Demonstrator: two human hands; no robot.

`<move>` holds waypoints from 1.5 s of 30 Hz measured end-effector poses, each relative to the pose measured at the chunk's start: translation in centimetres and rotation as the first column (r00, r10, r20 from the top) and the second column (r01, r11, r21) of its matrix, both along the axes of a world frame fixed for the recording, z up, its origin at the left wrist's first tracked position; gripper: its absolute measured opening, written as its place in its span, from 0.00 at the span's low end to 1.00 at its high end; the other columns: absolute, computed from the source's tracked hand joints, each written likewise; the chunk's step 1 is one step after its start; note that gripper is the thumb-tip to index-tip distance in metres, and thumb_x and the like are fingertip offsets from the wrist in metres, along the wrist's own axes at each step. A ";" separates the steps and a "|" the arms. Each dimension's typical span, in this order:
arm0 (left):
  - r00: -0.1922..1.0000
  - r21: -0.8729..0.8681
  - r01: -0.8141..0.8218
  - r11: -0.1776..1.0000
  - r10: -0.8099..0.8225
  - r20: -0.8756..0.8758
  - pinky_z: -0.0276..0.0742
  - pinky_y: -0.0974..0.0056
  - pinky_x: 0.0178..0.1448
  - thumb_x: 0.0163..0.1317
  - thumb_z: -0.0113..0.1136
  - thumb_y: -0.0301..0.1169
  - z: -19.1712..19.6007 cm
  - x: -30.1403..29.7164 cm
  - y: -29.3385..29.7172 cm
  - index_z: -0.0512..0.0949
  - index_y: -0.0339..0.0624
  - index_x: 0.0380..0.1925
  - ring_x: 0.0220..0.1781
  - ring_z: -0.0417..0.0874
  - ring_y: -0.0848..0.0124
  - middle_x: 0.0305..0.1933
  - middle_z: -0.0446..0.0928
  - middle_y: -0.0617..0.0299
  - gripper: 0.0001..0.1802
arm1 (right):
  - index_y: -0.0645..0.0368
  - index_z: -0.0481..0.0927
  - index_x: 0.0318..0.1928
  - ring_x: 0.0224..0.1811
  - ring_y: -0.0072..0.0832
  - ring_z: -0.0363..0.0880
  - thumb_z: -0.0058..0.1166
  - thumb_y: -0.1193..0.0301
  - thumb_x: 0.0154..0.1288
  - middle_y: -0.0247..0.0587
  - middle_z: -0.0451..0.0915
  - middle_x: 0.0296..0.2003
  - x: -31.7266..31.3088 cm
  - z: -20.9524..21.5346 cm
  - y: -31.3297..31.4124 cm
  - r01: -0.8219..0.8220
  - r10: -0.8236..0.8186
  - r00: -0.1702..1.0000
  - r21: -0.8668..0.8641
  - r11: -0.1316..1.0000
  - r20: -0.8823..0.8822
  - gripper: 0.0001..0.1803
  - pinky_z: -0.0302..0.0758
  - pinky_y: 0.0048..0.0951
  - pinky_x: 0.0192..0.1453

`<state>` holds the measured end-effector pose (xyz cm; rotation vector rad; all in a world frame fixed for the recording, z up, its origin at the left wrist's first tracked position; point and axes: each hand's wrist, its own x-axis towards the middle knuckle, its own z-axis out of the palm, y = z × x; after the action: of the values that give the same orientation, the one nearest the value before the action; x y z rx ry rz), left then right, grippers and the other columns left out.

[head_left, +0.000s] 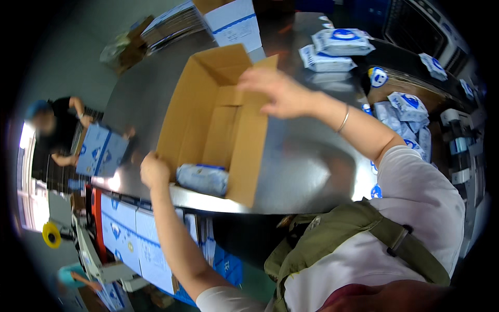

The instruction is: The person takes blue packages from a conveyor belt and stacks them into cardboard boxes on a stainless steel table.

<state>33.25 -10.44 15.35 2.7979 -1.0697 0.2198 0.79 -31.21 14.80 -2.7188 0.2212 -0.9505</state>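
Box open on the desk, one hand at each end

Left hand (154,170) grips the near-left corner of the box (218,125); right hand (275,91) lies open-fingered on the far-right flap. The box runs near-to-far between them, a pack (202,178) at its near end.

Open brown cardboard box (213,122) lies on the steel worktop (306,156), its mouth toward the near edge, flaps spread. Left hand (154,170) grips its near left corner; right hand (278,91) rests on its far right flap. Inside, near the mouth, one soft white-and-blue pack (202,178).

Far right of the worktop: two flat white-and-blue packs (335,49) stacked, more of the same heaped at the right edge (408,117).

Far end: white carton with a blue stripe (235,23), beside a pile of flattened cartons (169,26).

At left, another person holds a blue-and-white carton (101,151). Below the worktop, flat blue-and-white cartons (138,242) stand on edge.
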 end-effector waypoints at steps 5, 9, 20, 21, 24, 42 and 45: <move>0.995 -0.190 0.074 0.979 -0.059 0.081 0.77 0.51 0.47 0.61 0.54 0.29 0.4 0.8 0.9 0.80 0.41 0.41 0.44 0.82 0.50 0.40 0.82 0.48 0.10 | 0.40 0.58 0.70 0.76 0.46 0.47 0.66 0.81 0.39 0.45 0.55 0.71 -14.7 -2.4 -17.7 0.723 -0.803 0.544 -0.350 0.596 -0.245 0.55 0.49 0.61 0.72; 0.902 -0.519 0.428 0.740 -0.317 0.292 0.76 0.56 0.49 0.60 0.56 0.22 2.7 -9.0 0.9 0.78 0.34 0.44 0.45 0.82 0.55 0.43 0.81 0.50 0.12 | 0.32 0.53 0.72 0.76 0.43 0.48 0.72 0.79 0.31 0.42 0.56 0.71 -19.0 -4.7 -25.7 0.857 -0.816 0.245 -0.277 0.435 -0.524 0.64 0.47 0.63 0.72; -0.568 -0.040 -0.357 0.933 -0.251 -0.784 0.70 0.57 0.64 0.59 0.63 0.28 -11.7 -31.6 3.5 0.65 0.37 0.59 0.59 0.75 0.58 0.58 0.72 0.51 0.28 | 0.46 0.71 0.64 0.54 0.47 0.76 0.69 0.70 0.26 0.50 0.79 0.50 -10.2 -2.2 -12.5 0.381 -0.344 0.572 -0.129 0.915 -0.745 0.52 0.76 0.41 0.51; -0.732 0.121 -0.379 0.917 -0.217 -0.645 0.70 0.56 0.65 0.59 0.63 0.28 -12.7 -32.1 4.1 0.63 0.37 0.60 0.60 0.75 0.58 0.59 0.72 0.51 0.30 | 0.50 0.72 0.62 0.49 0.50 0.77 0.68 0.66 0.28 0.55 0.79 0.45 -10.9 -1.6 -7.7 0.331 -0.311 0.612 -0.123 0.936 -0.727 0.49 0.76 0.42 0.51; -0.826 0.119 -0.305 0.945 -0.201 -0.526 0.70 0.53 0.65 0.57 0.64 0.27 -15.0 -32.7 6.8 0.63 0.37 0.60 0.62 0.72 0.58 0.59 0.71 0.50 0.31 | 0.58 0.66 0.65 0.46 0.51 0.76 0.68 0.54 0.39 0.58 0.76 0.43 -13.1 -0.9 4.3 0.121 -0.067 0.626 0.013 0.993 -0.777 0.49 0.76 0.46 0.46; 0.604 -0.591 0.230 0.773 -0.590 -0.537 0.72 0.63 0.39 0.49 0.68 0.25 -11.0 -30.0 6.7 0.72 0.38 0.32 0.31 0.75 0.67 0.26 0.71 0.57 0.14 | 0.60 0.73 0.61 0.58 0.37 0.74 0.60 0.48 0.58 0.49 0.76 0.56 -8.3 -11.8 1.0 0.201 0.229 0.927 0.909 0.365 -0.297 0.37 0.68 0.32 0.62; 0.732 -0.676 0.487 0.553 -0.681 -0.030 0.74 0.59 0.39 0.46 0.66 0.21 -8.6 -29.0 4.4 0.76 0.37 0.33 0.34 0.77 0.56 0.32 0.74 0.53 0.13 | 0.61 0.75 0.58 0.52 0.27 0.75 0.54 0.52 0.65 0.42 0.80 0.49 -9.3 -15.8 0.5 0.029 0.126 0.991 0.988 0.150 -0.048 0.29 0.70 0.28 0.58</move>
<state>4.24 -6.08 6.73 1.6750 -1.4531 0.0571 -8.47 -30.72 -1.04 -1.4324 0.5489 -0.3056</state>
